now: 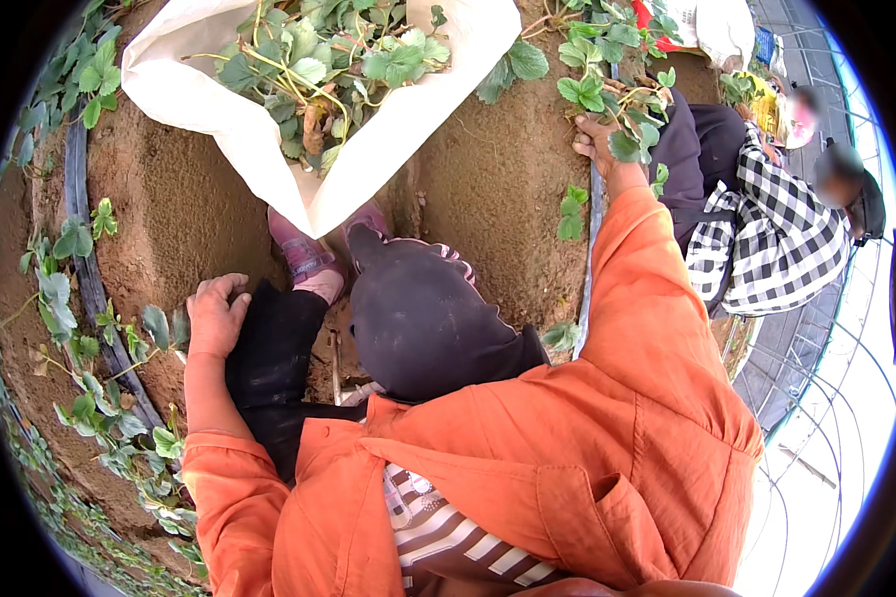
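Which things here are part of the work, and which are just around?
In the work: right hand gripping leafy plants; white sack filled with pulled green plants; left hand resting on soil ridge.

Just around: black irrigation hose; person in checked top; pink shoes.

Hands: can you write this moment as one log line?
left hand: resting on soil ridge | right hand: grasping leafy plant | white sack: holds plants

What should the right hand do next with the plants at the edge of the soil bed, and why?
Probably close the right hand around the leafy stems it touches and pull them free. The hand already rests among them, and the white sack nearby holds similar cut leaves. The left hand just braces on the soil.
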A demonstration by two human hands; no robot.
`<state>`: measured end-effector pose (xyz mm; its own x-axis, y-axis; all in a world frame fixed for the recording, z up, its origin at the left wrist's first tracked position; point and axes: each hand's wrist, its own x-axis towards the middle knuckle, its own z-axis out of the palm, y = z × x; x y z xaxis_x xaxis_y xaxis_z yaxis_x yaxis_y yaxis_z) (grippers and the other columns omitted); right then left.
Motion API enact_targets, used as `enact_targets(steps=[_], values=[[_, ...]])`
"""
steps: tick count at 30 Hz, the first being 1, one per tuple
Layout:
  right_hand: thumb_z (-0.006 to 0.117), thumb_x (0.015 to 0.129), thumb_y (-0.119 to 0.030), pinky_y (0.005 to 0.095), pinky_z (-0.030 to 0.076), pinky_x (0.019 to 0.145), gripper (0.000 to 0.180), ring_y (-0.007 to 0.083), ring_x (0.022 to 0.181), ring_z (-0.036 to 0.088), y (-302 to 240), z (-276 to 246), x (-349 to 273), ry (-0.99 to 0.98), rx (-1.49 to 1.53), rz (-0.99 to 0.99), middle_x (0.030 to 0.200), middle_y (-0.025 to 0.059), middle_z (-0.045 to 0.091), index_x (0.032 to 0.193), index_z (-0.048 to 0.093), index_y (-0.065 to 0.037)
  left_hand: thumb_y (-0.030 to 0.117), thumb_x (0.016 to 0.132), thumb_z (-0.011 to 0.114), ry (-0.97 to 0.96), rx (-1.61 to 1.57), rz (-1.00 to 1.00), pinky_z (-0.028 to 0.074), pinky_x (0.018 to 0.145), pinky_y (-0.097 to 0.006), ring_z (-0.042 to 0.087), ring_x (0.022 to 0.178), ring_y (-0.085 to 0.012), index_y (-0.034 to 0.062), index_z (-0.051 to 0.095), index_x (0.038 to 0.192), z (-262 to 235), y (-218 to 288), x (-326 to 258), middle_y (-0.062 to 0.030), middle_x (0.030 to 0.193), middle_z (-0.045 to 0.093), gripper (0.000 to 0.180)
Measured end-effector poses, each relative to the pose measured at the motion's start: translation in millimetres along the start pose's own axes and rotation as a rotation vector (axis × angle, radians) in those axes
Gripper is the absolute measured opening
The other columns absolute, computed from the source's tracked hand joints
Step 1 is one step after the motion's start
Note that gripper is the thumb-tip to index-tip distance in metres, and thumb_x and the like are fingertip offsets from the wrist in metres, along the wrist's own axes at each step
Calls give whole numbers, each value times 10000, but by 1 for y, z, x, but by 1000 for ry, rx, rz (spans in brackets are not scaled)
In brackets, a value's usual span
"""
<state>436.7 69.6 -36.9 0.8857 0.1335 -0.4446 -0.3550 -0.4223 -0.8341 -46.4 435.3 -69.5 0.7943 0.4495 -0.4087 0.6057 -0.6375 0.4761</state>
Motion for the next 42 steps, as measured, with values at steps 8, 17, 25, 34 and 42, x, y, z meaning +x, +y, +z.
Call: enact_targets(steps=[8,17,25,34,42], values=[[552,887,-51,297,549,492,106,129,579,540,1,14,26,349,114,20,778,56,547,991,547,-32,128,756,680,-13,15,-7,386,884,-388,560,1009,-247,118,651,1010,-1,0,-2,-40,998,656,256],[600,816,28,291,512,569,223,136,612,566,-6,-21,5,-270,488,-34,840,55,623,1020,578,-58,126,759,676,-33,0,-46,375,889,-390,553,1011,-248,117,651,1020,-3,5,-2,-44,980,657,262],[682,819,-87,328,526,595,157,127,612,531,-18,-20,21,-247,453,-35,758,-12,581,941,587,-116,129,761,676,-2,5,-9,375,894,-390,551,1013,-247,118,649,1021,0,0,-1,-38,982,656,262],[646,853,-107,257,516,553,86,98,609,518,-29,-15,31,-186,19,66,746,-15,556,906,578,-101,127,755,682,-13,-15,-25,381,885,-387,553,1013,-246,120,649,1015,0,1,-2,-36,1004,655,262],[566,894,-108,238,508,528,43,102,606,509,-17,-12,49,-38,-85,25,761,-4,542,931,569,-86,123,756,680,-17,-7,-20,383,878,-391,554,1010,-250,118,648,1014,-1,2,-1,-41,1002,654,260]])
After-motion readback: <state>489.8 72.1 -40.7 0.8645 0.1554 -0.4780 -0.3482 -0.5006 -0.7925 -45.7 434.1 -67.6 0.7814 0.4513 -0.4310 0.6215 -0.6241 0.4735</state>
